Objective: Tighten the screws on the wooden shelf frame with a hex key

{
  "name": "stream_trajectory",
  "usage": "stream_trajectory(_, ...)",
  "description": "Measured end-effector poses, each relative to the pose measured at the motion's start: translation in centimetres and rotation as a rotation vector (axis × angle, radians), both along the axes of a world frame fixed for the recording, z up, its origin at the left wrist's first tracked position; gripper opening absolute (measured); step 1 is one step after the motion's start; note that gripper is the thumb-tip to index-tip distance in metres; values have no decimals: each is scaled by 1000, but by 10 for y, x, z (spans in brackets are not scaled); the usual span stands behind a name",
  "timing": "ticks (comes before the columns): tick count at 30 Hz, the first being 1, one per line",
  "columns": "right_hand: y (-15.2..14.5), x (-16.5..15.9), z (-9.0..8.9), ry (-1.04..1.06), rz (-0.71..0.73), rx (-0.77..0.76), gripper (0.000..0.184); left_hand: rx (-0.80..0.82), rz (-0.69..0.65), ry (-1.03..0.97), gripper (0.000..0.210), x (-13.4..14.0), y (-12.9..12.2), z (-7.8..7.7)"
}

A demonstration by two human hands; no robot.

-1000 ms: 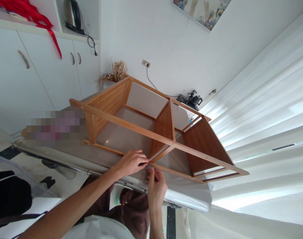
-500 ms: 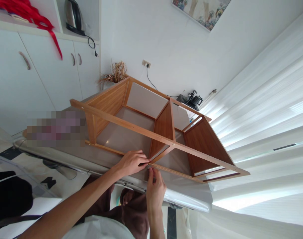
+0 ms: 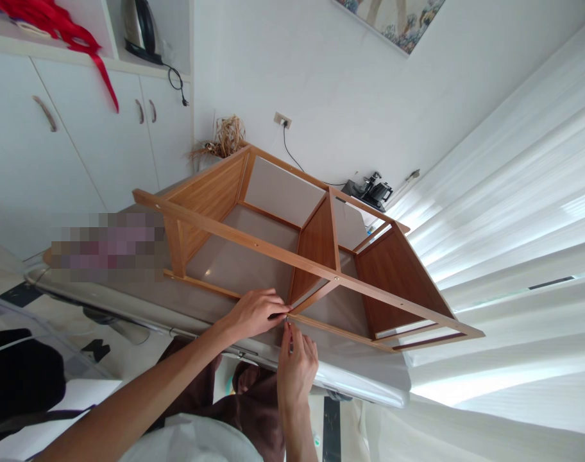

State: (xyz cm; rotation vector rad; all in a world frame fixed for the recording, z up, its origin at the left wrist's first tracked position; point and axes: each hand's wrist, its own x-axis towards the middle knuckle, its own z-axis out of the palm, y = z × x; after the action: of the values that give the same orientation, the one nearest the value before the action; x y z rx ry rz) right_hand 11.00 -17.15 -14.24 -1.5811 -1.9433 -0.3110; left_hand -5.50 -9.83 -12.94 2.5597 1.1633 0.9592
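A wooden shelf unit [image 3: 292,262] lies on its side on the grey table [image 3: 364,359], its middle board [image 3: 316,237] standing between two open compartments. At the lower near rail, beside the foot of that board, my left hand [image 3: 256,313] is closed on the frame with its fingertips on the wood. Just below it, my right hand [image 3: 296,362] is closed in a pinch at the rail's outer side. A tiny thin dark item seems to show at the right fingertips, too small to name.
A blurred patch [image 3: 107,247] covers something on the table's left end. Behind the shelf are dried plants [image 3: 229,136] and a black appliance [image 3: 376,192] by the wall. White cabinets [image 3: 81,128] stand left, with a kettle [image 3: 141,29]; white curtains [image 3: 514,256] hang right.
My right hand has turned slightly and shifted a little left, its fingers curling more at the rail. My left hand stays in place on the frame.
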Motion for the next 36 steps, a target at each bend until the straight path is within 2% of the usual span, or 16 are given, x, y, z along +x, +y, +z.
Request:
stream_trajectory(11, 1, -2, -4, 45, 35, -3, 36, -12, -1, -15, 24, -1, -1, 2)
stream_trajectory(17, 4, -5, -5, 301, -75, -67, 38, -25, 4, 2, 23, -1, -1, 3)
stream_trajectory(20, 5, -6, -6, 448, -158, -131, 42, -14, 13, 12, 22, 0, -1, 3)
stream_trajectory(25, 8, -6, -2, 643, -208, -263, 40, -1, 24, 17, 21, 0, -1, 1)
stream_trajectory(31, 6, -6, 6, 789, -233, -331, 49, 0, 20, 13, 21, 0, -1, 0)
stream_trajectory(36, 7, -1, 6, 775, -185, -359, 43, -12, 18, 14, 22, 0, -1, 1)
